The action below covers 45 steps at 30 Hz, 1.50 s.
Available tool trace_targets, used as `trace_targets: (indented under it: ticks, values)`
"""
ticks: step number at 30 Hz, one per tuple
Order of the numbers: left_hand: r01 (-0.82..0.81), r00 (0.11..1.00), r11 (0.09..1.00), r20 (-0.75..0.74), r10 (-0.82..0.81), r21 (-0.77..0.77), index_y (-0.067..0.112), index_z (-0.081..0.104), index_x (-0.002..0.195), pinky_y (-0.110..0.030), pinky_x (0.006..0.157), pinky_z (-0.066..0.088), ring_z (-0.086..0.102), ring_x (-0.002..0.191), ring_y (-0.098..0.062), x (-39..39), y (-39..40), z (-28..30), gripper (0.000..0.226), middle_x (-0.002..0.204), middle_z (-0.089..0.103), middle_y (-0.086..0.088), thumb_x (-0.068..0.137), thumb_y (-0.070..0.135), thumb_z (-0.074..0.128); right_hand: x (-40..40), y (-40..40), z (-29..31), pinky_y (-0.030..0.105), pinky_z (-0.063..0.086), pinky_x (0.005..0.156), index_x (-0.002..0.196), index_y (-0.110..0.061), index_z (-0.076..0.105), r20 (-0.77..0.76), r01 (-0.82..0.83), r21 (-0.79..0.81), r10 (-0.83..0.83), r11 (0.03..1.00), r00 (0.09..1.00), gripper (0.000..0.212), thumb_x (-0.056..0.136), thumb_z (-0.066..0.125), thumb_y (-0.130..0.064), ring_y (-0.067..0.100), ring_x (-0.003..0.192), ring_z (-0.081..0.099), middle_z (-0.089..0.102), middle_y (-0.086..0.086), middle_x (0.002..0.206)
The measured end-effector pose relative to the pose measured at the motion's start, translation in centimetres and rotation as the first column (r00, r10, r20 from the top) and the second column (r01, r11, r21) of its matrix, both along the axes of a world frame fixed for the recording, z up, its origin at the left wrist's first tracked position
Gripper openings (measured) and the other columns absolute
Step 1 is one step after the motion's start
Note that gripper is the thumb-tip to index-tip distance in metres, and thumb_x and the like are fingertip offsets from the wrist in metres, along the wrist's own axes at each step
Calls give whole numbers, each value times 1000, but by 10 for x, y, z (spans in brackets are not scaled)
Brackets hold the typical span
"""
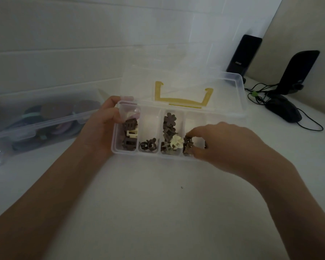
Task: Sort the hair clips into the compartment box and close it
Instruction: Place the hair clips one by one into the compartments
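Observation:
A clear compartment box [150, 155] stands open on the white table, its lid [233, 85] with a yellow handle tipped back. Square brown and cream clips [130, 135] fill the leftmost compartment. A round brown clip [148, 145] lies in the second. Brown flower clips [169, 120] and a cream flower clip [176, 142] sit in the third. My left hand [101, 126] grips the box's left end. My right hand [227, 145] reaches into the fourth compartment, fingertips pinched on a small brown clip [188, 144].
A second clear box [36, 124] with dark and coloured items stands at the left. Two black speakers [244, 55] [296, 72], a black mouse [283, 108] and cables [259, 91] lie at the back right. A wall rises right behind the lid.

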State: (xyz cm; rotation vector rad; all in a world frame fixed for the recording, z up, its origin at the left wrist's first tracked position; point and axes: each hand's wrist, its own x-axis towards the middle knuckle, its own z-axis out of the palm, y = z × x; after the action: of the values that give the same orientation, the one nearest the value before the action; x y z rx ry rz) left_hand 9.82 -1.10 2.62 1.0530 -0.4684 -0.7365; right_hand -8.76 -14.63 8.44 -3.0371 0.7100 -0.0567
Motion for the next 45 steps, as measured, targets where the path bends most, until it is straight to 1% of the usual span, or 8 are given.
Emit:
trace_targets:
  ticks: [5,10,18,25,31,34,41,45]
  values:
    - [4,1000,1000,21,-4,9,23,59,85,-24,59,46,60,63,-14,-1,1,0,37,74,66,6,58,4,41,7,1,1,29,35,67,110,-27,57,-13,33,-68,-34,997,999,37,83,59,-52,23,93,58,60,1,102]
    - [-8,999,1000,37,7,14,23,62,85,-27,62,45,61,65,-15,0,0,-1,38,77,67,5,59,5,41,2,2,-2,27,35,61,94,-32,63,207,12,-92,7,996,978,13,86,56,-40,17,80,59,63,-7,86]
    - [14,997,1000,80,-16,14,23,60,92,-36,76,49,65,79,-16,1,2,-3,36,85,70,7,67,7,40,-4,-9,-4,25,39,54,91,-29,58,431,32,-89,10,996,902,13,90,52,-40,17,57,55,56,-5,60]
    - [-3,988,998,151,-6,57,26,61,94,-41,86,49,66,86,-15,-4,1,1,31,83,73,10,75,10,42,-8,-26,-3,29,46,51,74,-31,67,482,-70,341,-110,937,869,9,81,68,-35,8,37,42,49,-10,40]
    - [5,998,1000,69,-7,29,23,60,90,-35,73,52,66,75,-14,-4,1,1,41,82,70,7,87,-3,28,-13,-28,6,9,33,40,76,-20,69,484,-149,564,-180,812,856,11,82,70,-28,5,28,38,53,10,47]
    - [6,1000,1000,10,-6,16,22,59,90,-28,61,53,64,69,-14,-3,1,2,44,84,68,5,83,-5,26,-14,-28,6,10,34,41,77,-20,69,473,-169,567,-151,806,868,8,82,70,-25,5,29,36,55,12,47]
    - [26,1000,1000,7,-26,-13,22,59,93,-28,62,52,65,69,-13,0,3,-1,38,86,67,4,68,4,37,-13,-31,1,10,34,39,76,-24,67,468,-156,481,-103,863,878,8,83,70,-24,5,32,43,54,-1,40]
    - [16,1000,1000,2,-16,7,22,60,91,-31,66,50,64,72,-16,0,2,-1,40,87,67,3,60,6,40,-13,-25,2,9,37,53,84,-34,66,579,-202,313,-18,928,815,5,80,69,-32,3,54,52,61,-14,62]
